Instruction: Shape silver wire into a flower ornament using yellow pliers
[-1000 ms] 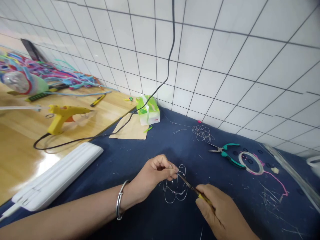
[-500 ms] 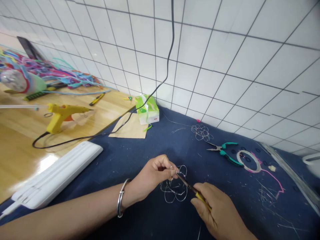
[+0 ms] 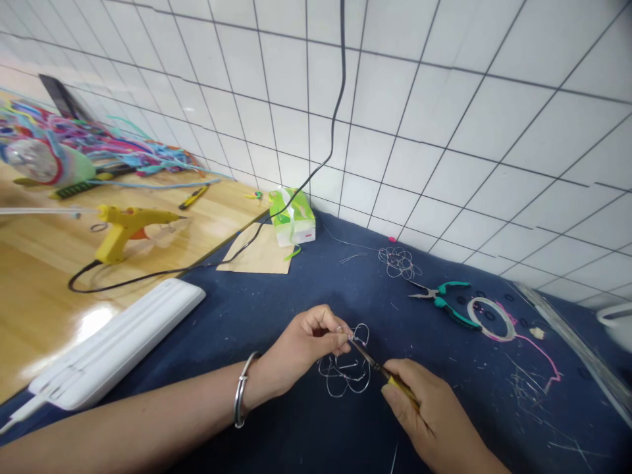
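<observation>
Thumb and fingers of my left hand (image 3: 311,339) pinch a piece of looped silver wire (image 3: 354,384), bent into petal-like rounds with small pinkish spots. My right hand (image 3: 427,401) is wrapped round the yellow handles of a pair of pliers (image 3: 368,357). The narrow dark jaws of the pliers meet the wire right at my left fingertips; the exact grip of the jaws is too small to make out. Below the fingers, the wire loops hang over the dark blue cloth (image 3: 296,421).
A second looped wire piece (image 3: 399,262) lies near the wall. Teal-handled pliers (image 3: 447,303), a white tape roll (image 3: 490,318) and wire scraps (image 3: 528,385) are to the right. On the left are a white power bank (image 3: 118,342), a yellow glue gun (image 3: 123,230) and a tissue pack (image 3: 292,217).
The pliers and my right hand have shifted very slightly right. My left hand keeps its pinch on the wire, and the view has moved a little.
</observation>
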Tool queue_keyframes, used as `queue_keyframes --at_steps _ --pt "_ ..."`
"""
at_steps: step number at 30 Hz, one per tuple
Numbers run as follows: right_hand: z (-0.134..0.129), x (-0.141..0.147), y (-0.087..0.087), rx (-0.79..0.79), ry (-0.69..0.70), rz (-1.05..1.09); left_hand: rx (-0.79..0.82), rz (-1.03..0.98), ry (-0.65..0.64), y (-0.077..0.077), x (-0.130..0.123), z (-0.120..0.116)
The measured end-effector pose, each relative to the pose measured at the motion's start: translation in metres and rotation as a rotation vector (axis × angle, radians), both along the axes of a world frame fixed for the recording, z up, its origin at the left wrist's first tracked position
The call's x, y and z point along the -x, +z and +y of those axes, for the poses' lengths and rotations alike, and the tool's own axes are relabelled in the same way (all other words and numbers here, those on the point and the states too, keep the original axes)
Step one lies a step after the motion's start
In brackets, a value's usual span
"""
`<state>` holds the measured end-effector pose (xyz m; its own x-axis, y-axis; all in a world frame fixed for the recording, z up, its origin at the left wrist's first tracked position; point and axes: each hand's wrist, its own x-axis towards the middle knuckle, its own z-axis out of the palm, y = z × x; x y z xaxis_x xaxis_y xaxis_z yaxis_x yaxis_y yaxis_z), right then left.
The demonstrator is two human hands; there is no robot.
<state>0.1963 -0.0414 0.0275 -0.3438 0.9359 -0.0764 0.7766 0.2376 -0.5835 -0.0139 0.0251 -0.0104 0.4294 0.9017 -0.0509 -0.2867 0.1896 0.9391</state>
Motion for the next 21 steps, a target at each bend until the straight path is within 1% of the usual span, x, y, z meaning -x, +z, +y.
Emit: queue_keyframes --at_steps 3,10,21 --pt "0.0008 0.0005 0.0004 0.049 -0.025 0.034 0.001 0.005 0.008 0.0000 0.0002 0.0000" --pt "0.0015 0.0029 0.0013 0.087 -0.046 0.055 -0.015 0.020 0.001 0.0009 -0.0003 -0.0005" --pt "0.0015 0.0016 0.0017 0.076 -0.058 0.097 -0.015 0.052 0.007 0.0007 0.0004 -0.0003"
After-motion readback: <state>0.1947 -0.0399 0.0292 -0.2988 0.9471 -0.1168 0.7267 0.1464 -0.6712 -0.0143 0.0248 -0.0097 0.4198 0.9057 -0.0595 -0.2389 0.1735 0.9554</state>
